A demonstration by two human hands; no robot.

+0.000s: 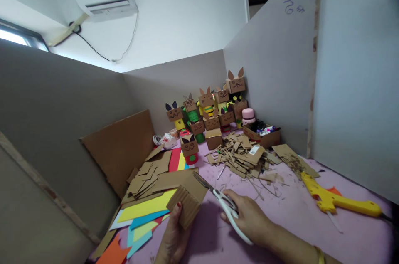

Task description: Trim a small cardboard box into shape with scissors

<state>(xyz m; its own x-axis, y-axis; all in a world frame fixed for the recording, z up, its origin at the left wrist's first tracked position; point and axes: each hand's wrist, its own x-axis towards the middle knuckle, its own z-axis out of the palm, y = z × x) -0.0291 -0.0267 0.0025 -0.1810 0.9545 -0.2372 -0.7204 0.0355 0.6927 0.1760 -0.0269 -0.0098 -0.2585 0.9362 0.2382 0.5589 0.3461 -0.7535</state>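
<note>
Left hand point(175, 235): fingers partly curled, gripping a small box point(188, 210) from below and the left. The thumb, red-nailed, presses the near face; the other fingers are largely hidden, so their exact spread cannot be told. The box is held tilted, above the table point(277, 237).

Right hand point(249, 214): fingers closed around the handles of the scissors point(229, 210), white loops at the palm. Blades point away from these fingers, up and left, tips over the far top edge of the box. Whether blade touches card cannot be told; blade gap too small to read. A yellow band point(320, 254) circles the right wrist.

Left of the left fingers: yellow paper point(146, 206), a blue strip point(149, 218) and, nearer the wearer, an orange sheet point(112, 252). Behind the paper, cut card point(156, 163) lies in layers.

Beyond the right fingers: a heap of card scraps point(240, 151). Well to the right of them: a yellow glue gun point(336, 203), lying on its side.

Beyond both hands: a group of box-headed figures point(213, 122), the nearest point(189, 146) red-bodied with dark ears, standing upright.
</note>
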